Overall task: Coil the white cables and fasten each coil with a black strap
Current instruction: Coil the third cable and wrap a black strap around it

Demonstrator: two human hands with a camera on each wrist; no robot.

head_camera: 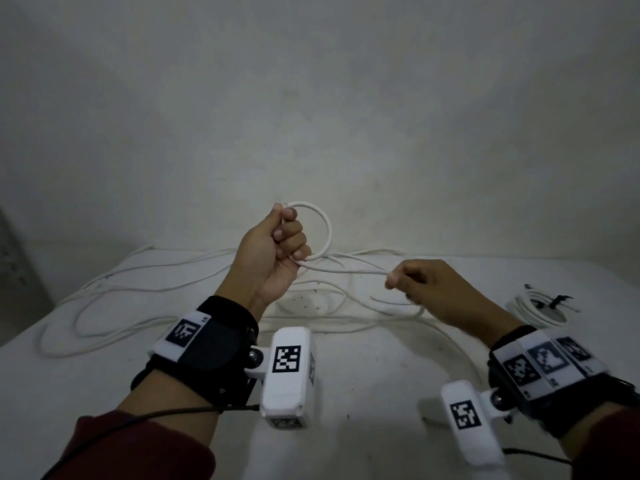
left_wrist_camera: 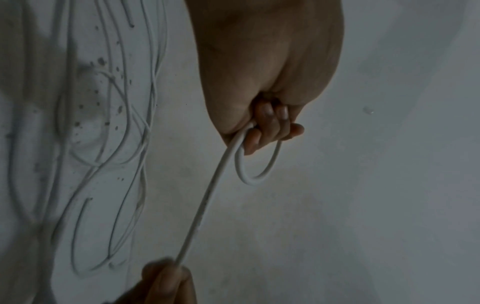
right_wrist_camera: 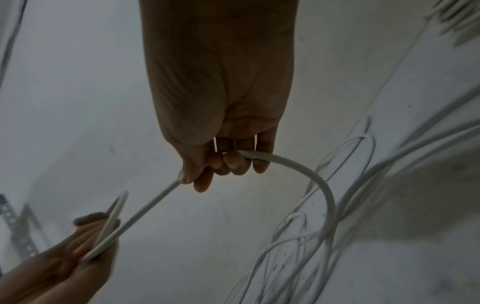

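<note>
My left hand (head_camera: 284,237) is raised above the table and grips a white cable (head_camera: 346,270), which forms one small loop (head_camera: 325,230) beside the curled fingers (left_wrist_camera: 270,131). From there the cable (left_wrist_camera: 207,201) runs taut to my right hand (head_camera: 405,278), which pinches it between thumb and fingers (right_wrist_camera: 197,174). Behind the right hand the cable (right_wrist_camera: 319,181) arcs down to the table. A finished white coil (head_camera: 535,306) with a black strap (head_camera: 557,301) lies at the far right.
Several loose white cables (head_camera: 138,289) sprawl in long tangled runs over the white table (head_camera: 346,375), from the left edge to the middle. A plain wall stands right behind the table. A grey metal frame (right_wrist_camera: 15,226) shows at the far left.
</note>
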